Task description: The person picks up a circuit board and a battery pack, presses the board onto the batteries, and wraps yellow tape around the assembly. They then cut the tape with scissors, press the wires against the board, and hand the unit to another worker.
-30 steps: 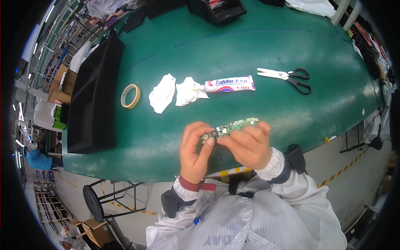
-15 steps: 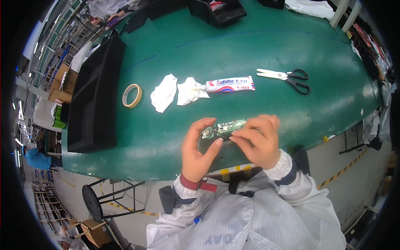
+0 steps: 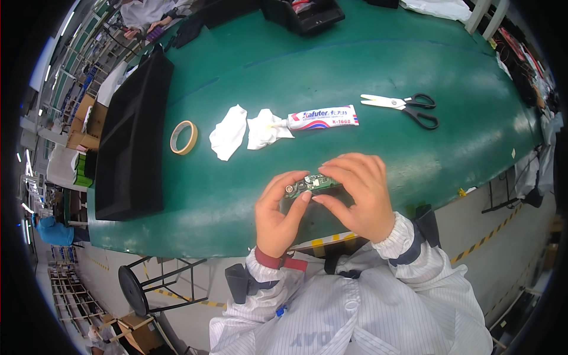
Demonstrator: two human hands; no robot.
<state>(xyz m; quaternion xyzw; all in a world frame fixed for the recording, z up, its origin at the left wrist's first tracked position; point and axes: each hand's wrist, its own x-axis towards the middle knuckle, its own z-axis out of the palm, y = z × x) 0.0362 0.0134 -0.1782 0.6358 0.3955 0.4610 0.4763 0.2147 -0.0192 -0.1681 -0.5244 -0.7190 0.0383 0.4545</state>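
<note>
Between my two hands, above the near part of the green table, is a small, narrow green circuit board with a round metal part near its left end. My left hand grips the board's left end, thumb on the near edge and fingers on the far edge. My right hand is closed on the right part of the board, its thumb on the near side and fingertips over the far side. That hand covers the board's right end. A red band circles my left wrist.
Beyond my hands lie a white glue tube, crumpled white wipes, a tape roll and black-handled scissors. A long black foam tray stands at left, a black bin at the back. A stool stands below the table edge.
My right hand has shifted left along the board and now holds it with thumb and fingers farther in. The view has shifted slightly; the things on the table stay put.
</note>
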